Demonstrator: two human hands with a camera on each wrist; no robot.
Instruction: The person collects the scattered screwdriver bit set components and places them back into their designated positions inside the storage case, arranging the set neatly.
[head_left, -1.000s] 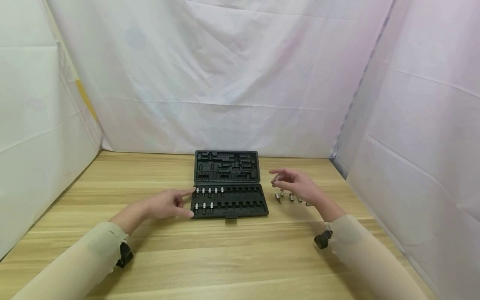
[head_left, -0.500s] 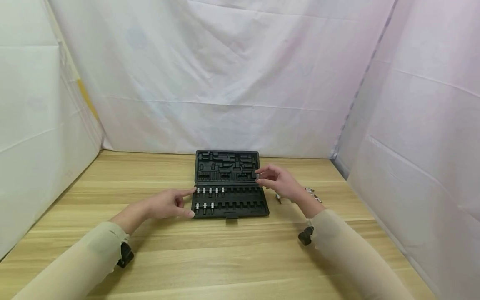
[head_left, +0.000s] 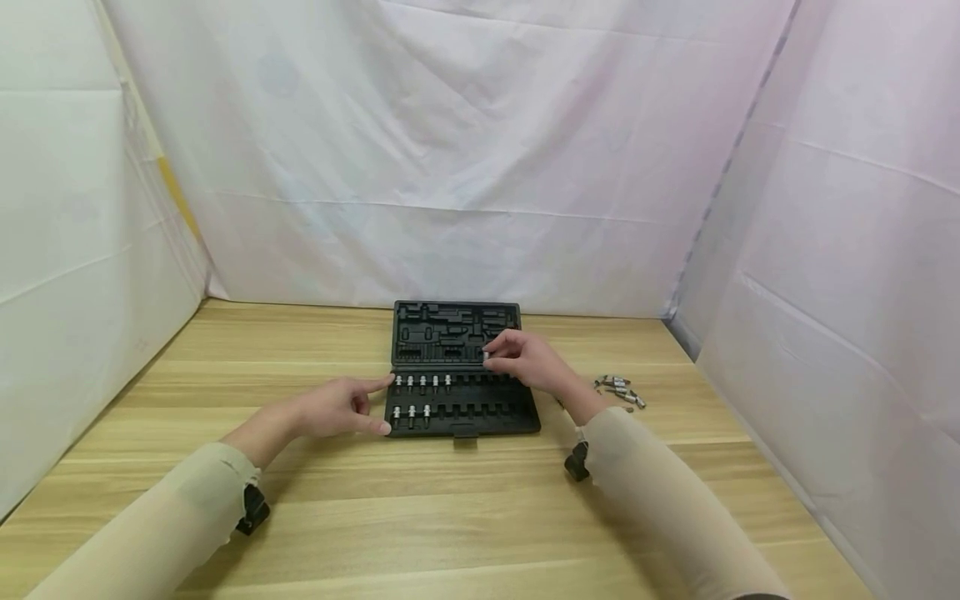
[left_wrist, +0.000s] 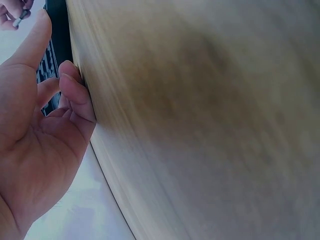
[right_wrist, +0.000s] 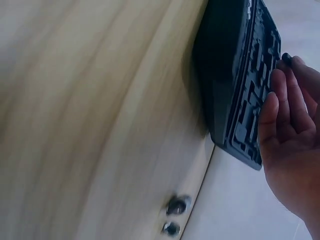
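Note:
A black plastic socket case (head_left: 483, 431) lies unfolded on the table, its lid half at the back. Several silver bit sockets (head_left: 423, 382) stand at the left end of both front-half rows. My left hand (head_left: 330, 408) touches the case's left edge with thumb and index finger spread, the other fingers curled inward. Over the case, my right hand (head_left: 532, 364) pinches one bit socket (head_left: 486, 356) between thumb and fingertips. Its dark tip (right_wrist: 286, 58) pokes out past the fingers in the right wrist view. Slots to the right in both rows hold no sockets.
Several loose bit sockets (head_left: 618, 385) lie in a small pile to the right of the case. The wooden table (head_left: 420, 517) meets white sheets (head_left: 450, 167) at the back and sides.
My right hand has moved left from the loose pile to above the case, carrying the pinched bit socket. The left hand stays at the case's left edge.

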